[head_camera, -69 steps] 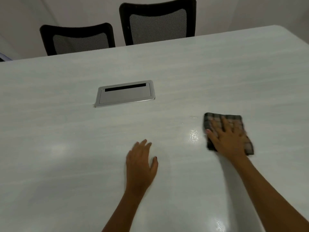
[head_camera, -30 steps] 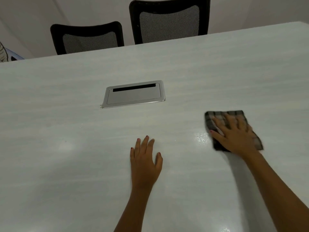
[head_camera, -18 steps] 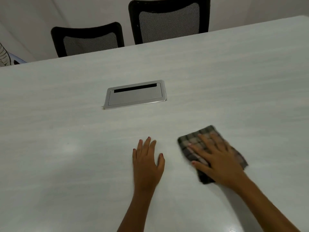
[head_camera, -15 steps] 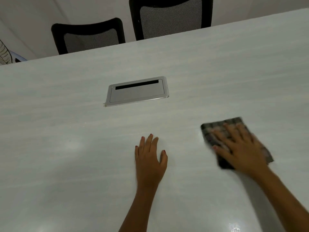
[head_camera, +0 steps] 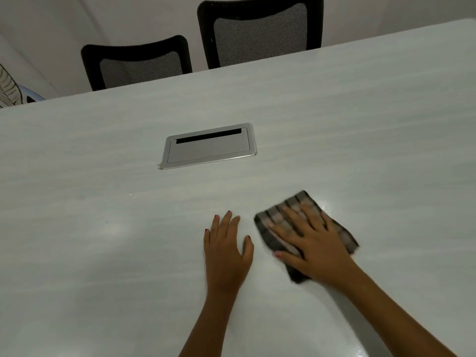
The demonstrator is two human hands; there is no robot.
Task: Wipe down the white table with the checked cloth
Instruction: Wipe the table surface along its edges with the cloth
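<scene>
The white table (head_camera: 103, 253) fills most of the view. A folded checked cloth (head_camera: 296, 204), dark grey with lighter squares, lies flat on it right of centre. My right hand (head_camera: 309, 243) presses down on the cloth with straight, spread fingers and covers most of it. My left hand (head_camera: 226, 248) rests flat on the bare tabletop just left of the cloth, fingers straight and pointing away from me. A small gap separates the two hands.
A silver cable hatch (head_camera: 208, 146) with a dark slot is set into the table beyond my hands. Two black mesh-backed chairs (head_camera: 136, 64) (head_camera: 260, 29) stand behind the far edge. A striped object (head_camera: 10, 90) shows at the far left edge.
My right hand has slid the cloth back and forth; since half a second ago it came leftward, close to my left hand. My left hand has stayed flat in place.
</scene>
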